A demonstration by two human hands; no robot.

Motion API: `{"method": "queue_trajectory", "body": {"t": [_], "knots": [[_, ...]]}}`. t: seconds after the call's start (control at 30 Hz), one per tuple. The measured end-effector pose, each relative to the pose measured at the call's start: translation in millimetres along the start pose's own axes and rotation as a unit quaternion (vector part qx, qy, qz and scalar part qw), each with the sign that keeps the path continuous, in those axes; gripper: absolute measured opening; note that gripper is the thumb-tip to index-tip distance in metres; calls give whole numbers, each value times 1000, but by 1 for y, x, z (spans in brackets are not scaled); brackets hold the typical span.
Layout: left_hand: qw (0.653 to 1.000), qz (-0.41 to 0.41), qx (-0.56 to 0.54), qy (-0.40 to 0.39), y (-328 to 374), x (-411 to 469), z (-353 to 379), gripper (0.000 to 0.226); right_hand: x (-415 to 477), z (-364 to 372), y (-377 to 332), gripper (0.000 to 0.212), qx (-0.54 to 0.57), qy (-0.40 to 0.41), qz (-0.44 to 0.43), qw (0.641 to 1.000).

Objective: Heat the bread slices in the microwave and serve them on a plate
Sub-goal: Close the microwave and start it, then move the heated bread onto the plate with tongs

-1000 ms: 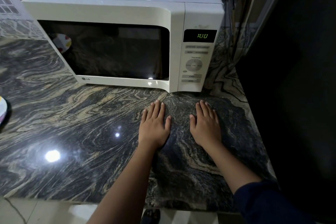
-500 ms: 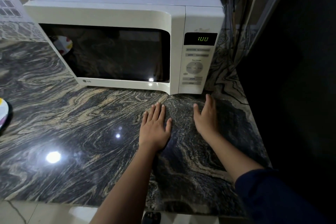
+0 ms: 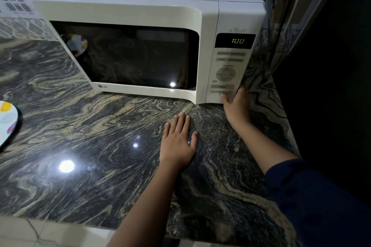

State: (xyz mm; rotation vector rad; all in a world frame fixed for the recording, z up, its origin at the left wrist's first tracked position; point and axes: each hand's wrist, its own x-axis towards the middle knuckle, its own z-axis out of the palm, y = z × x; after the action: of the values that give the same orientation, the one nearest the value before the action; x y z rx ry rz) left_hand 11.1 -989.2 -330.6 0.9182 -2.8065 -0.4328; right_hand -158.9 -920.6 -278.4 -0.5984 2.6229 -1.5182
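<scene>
A home kitchen — microwave point(image 3: 128, 46) on marbled stone counter point(image 3: 80, 146) (tiled wall point(image 3: 14, 0)).

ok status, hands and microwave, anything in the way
Left hand flat on countertop. Right hand at control panel bottom buttons, thumb touching. Microwave door shut, display reads 1:00. Nothing blocking the panel.

The worktop point(image 3: 90, 146) lies open in a broad stretch in front of the microwave point(image 3: 140, 12), from the left hand point(image 3: 177, 143) across to the spotted plate point(image 3: 8, 122) at the left edge; the microwave, door closed, blocks the whole back; on the right a dark upright surface point(image 3: 331, 66) hems in a narrow strip, where the right hand point(image 3: 236, 108) touches the control panel point(image 3: 230, 70); cables point(image 3: 280, 16) hang in the gap behind.
</scene>
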Motion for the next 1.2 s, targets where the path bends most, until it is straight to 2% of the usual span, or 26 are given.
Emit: {"method": "queue_trajectory", "body": {"t": [0.23,0.43,0.6,0.67,0.73,0.8,0.87,0.93,1.03,1.13,1.2], "knots": [[1000,0,-6,3,0,0,0,65,2,-1,0,47,13,3,4,1000],[1000,0,-11,2,1,-1,-2,60,-2,1,-6,47,93,22,44,994],[999,9,-29,-17,2,-2,-9,59,1,-13,-28,44,77,13,83,994],[997,10,-72,-25,0,-2,-13,59,4,-32,-51,45,82,44,38,995],[984,-7,-176,-14,1,5,-25,53,9,-54,-76,49,84,83,-43,992],[959,-30,-279,38,10,17,-44,41,13,-75,-102,53,58,110,-139,982],[943,-41,-313,101,25,37,-67,37,19,-89,-122,50,-2,121,-242,963],[935,-26,-322,144,44,56,-92,33,25,-96,-138,44,-88,85,-305,944],[919,-21,-347,183,63,75,-117,28,30,-94,-153,46,-194,5,-299,934],[904,-35,-378,198,76,84,-126,12,29,-92,-160,45,-207,14,-286,936],[901,-32,-391,183,85,85,-126,22,28,-92,-162,44,-218,14,-289,932]]}}
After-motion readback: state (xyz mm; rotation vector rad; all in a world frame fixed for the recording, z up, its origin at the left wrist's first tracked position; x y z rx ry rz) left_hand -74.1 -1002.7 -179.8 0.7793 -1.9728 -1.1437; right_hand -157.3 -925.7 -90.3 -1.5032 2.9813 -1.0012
